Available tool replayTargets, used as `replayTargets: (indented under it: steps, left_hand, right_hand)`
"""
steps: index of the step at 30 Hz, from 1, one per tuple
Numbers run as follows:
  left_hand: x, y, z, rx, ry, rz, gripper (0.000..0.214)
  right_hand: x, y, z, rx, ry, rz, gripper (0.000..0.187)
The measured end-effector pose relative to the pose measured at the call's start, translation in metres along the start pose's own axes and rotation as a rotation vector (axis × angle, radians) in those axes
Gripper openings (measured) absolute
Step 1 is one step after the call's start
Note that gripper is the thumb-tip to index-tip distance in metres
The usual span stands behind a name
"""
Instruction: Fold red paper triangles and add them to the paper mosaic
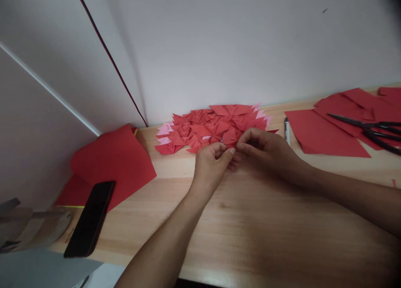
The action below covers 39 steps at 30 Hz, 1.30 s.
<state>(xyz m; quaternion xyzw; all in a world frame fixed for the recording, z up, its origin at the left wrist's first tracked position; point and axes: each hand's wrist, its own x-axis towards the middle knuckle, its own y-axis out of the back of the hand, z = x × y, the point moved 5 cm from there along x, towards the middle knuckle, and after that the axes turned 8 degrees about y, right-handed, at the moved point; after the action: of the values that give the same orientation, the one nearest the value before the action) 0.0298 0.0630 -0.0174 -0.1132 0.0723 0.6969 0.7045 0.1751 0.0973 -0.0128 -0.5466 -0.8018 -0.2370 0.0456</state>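
My left hand [210,162] and my right hand [265,150] meet fingertip to fingertip over the wooden table [250,229]. Both are closed in a pinch on a small red folded paper piece [233,145], mostly hidden by the fingers. Just behind them, against the wall, lies a heap of folded red and pink paper triangles [213,127].
Red paper sheets [115,162] lie at the left with a black phone [90,219] across their corner. More red sheets [326,133] lie at the right under black scissors [369,129]. A pen [287,129] rests beside them. A white wall stands close behind.
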Motion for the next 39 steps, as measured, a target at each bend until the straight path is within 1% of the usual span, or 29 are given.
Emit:
replayTargets:
  steps: [2,5,9,12,15,22,29,32,36,39]
  left_hand:
    - [-0.001,0.0,0.001,-0.005,-0.018,-0.005,0.016]
    - [-0.001,0.001,0.003,-0.021,-0.042,-0.021,0.018]
    - [-0.001,0.002,0.004,-0.021,-0.057,-0.028,0.018]
    - [-0.001,0.002,0.004,-0.027,-0.059,-0.023,0.017]
    - [-0.001,0.001,0.005,-0.034,-0.049,-0.028,0.017]
    - [-0.001,0.0,0.004,-0.023,-0.045,-0.047,0.018]
    - [-0.001,-0.001,0.001,0.006,-0.04,-0.044,0.018]
    - [-0.001,-0.002,0.001,0.011,-0.032,-0.029,0.017]
    - [-0.001,0.0,0.0,0.087,-0.017,0.044,0.019]
    - [-0.001,0.001,0.001,0.154,-0.032,0.098,0.022]
  right_hand:
    - [0.001,0.001,0.002,0.03,-0.004,0.009,0.023]
    - [0.003,0.003,0.005,0.017,0.013,0.02,0.021]
    - [0.002,0.001,0.007,0.001,0.033,-0.019,0.02]
    - [0.0,-0.001,0.005,0.016,0.042,-0.042,0.018]
    - [-0.001,-0.002,0.004,0.015,0.032,-0.039,0.016]
    - [-0.003,-0.002,0.0,0.001,0.049,-0.011,0.018]
    - [-0.003,-0.002,-0.003,0.02,0.04,-0.036,0.019]
    - [-0.002,-0.002,-0.002,-0.029,0.03,-0.035,0.017]
    - [-0.002,-0.002,-0.003,-0.099,0.04,-0.063,0.016]
    - [-0.002,-0.003,-0.006,-0.162,0.072,-0.081,0.017]
